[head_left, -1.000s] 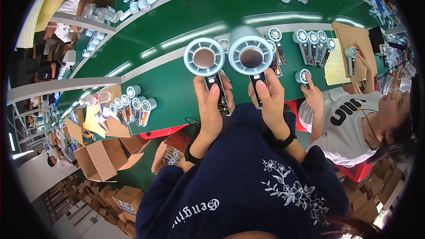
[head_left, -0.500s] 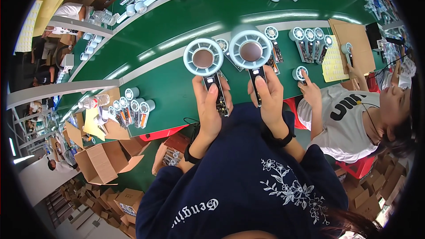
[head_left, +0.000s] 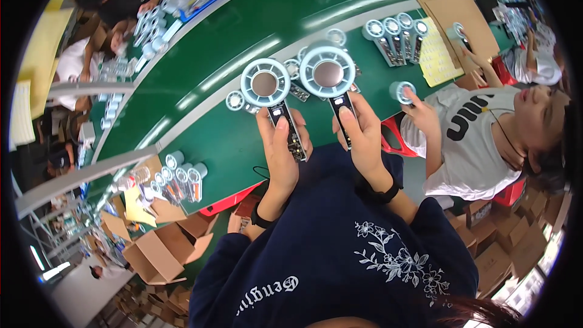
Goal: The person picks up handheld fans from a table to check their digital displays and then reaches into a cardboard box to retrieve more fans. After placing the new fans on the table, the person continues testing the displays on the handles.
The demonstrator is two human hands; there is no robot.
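Note:
My left hand (head_left: 283,146) is closed around the handle of a light-blue handheld fan (head_left: 265,85), its thumb on the bare dark circuit board. In my right hand (head_left: 359,132) a second fan (head_left: 328,75) of the same kind is gripped likewise, thumb on its board. Both round heads face up side by side, above the green table, each with a spoked ring around a plain brownish disc. Behind them several more fans lie on the table, partly hidden; one fan head (head_left: 235,101) shows left of the left-hand fan.
A cluster of fans (head_left: 182,179) lies at left on the green table (head_left: 231,140), another row (head_left: 395,39) at right beside a yellow sheet (head_left: 442,54) and cardboard (head_left: 461,12). A co-worker at right holds a fan (head_left: 402,92). An open carton (head_left: 155,255) stands lower left.
The whole view has turned, so the table and its things sit differently in the picture. Both hands keep their fans, now slightly further left; a fan head behind the left-hand fan has come into sight.

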